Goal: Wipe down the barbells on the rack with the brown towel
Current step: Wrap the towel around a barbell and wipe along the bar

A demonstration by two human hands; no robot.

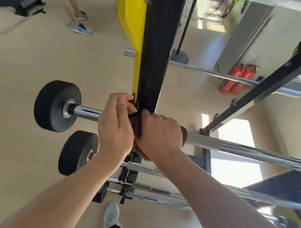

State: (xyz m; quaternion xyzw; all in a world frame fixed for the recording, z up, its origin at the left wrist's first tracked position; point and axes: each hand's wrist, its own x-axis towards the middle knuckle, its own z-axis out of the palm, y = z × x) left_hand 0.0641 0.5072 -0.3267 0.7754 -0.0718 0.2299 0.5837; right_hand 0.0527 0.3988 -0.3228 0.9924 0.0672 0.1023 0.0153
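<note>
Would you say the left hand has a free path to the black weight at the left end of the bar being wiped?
Probably yes: the left hand is at the brown towel, and only bare chrome bar separates it from the weight.

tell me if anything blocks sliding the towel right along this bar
Nothing visible does. The right hand holds the brown towel wrapped on the barbell, and the chrome shaft runs bare to the frame's right edge.
</note>
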